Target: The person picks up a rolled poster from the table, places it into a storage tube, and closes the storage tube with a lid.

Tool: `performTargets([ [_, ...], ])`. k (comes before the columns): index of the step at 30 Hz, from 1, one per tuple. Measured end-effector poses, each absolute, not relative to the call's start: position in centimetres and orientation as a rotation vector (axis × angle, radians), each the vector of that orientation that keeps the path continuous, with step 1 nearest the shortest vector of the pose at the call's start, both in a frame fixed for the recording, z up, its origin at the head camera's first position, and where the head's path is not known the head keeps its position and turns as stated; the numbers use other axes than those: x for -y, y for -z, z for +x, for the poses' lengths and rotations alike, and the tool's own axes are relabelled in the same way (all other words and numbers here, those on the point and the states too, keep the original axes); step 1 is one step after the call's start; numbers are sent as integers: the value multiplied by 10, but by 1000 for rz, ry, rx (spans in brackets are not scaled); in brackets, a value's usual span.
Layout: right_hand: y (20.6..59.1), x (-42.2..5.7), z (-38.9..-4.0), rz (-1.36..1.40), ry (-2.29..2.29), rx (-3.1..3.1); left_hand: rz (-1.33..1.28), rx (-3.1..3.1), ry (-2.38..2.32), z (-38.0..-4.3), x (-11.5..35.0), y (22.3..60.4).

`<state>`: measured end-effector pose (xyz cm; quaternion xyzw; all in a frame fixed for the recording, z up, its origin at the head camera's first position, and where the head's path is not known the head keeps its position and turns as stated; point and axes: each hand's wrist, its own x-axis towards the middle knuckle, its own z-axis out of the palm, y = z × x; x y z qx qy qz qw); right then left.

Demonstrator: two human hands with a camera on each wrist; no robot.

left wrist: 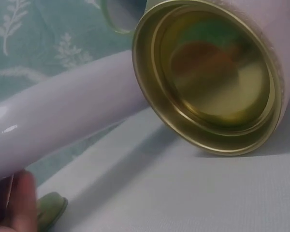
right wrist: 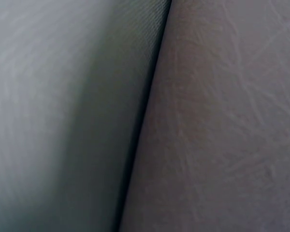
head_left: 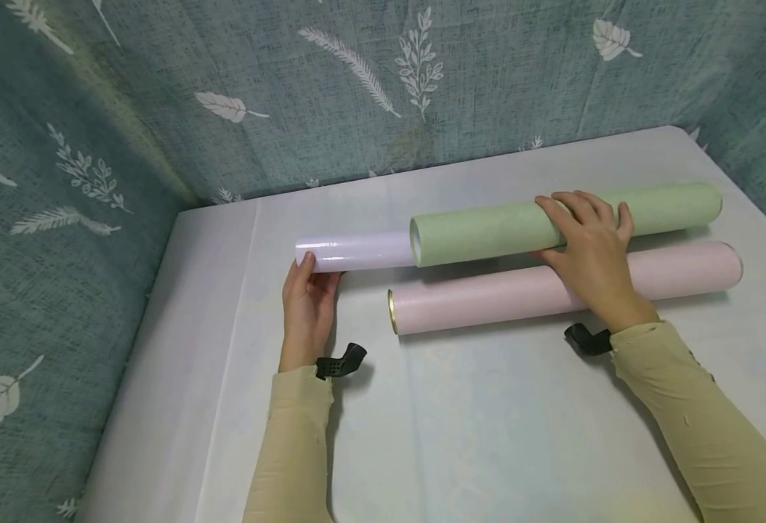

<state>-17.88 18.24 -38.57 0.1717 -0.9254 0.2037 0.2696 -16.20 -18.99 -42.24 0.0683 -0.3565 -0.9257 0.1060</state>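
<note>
Head view: left hand (head_left: pixel 308 309) pinches a pale roll (head_left: pixel 360 251) while right hand (head_left: pixel 594 258) grips a green tube (head_left: pixel 488 231).
The left thumb lies over the roll's near end, fingers beneath; the right fingers curl over the tube. Above the white table (head_left: pixel 481 428), the roll lines up with the tube's mouth; whether it enters, I cannot tell. A pink tube (head_left: pixel 474 299) lies just beside, nearer the person.

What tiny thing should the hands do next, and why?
Maybe the left hand could gently draw the pale roll leftward. The green tube hides its far end in the head view, and the left wrist view shows the roll outside that tube.
</note>
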Motion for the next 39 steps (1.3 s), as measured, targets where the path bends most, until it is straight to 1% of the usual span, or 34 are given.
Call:
performTargets([
  [9,386,-183,-179,456,-550,2521,145,1057,2775,-159,189,422],
  [18,385,-183,-178,463,-553,2522,135,1227,2660,-157,198,421],
  [39,385,-183,-179,463,-554,2515,341,908,2559,-147,251,413],
])
